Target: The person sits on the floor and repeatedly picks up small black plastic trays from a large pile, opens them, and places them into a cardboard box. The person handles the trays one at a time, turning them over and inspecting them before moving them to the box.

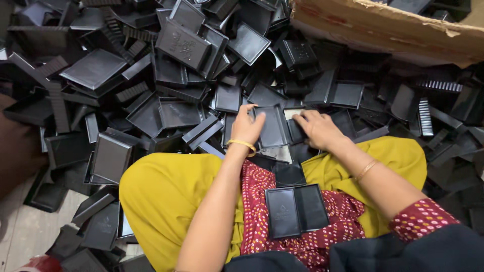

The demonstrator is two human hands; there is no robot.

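My left hand [245, 127] grips the left edge of a flat black plastic tray [273, 126] held just past my knees. My right hand [318, 129] rests palm down to the right of that tray, fingers on another black plastic piece [296, 132] in the pile; whether it grips it is unclear. An open, hinged black plastic case [296, 210] lies flat on my lap, on the red patterned cloth. I sit cross-legged in yellow trousers.
A large heap of black plastic trays and lids [176, 45] covers the floor ahead and to both sides. A torn cardboard box [388, 27] sits at the top right. Ribbed black strips [424, 117] lie on the right. Pale floor [20, 229] shows at the lower left.
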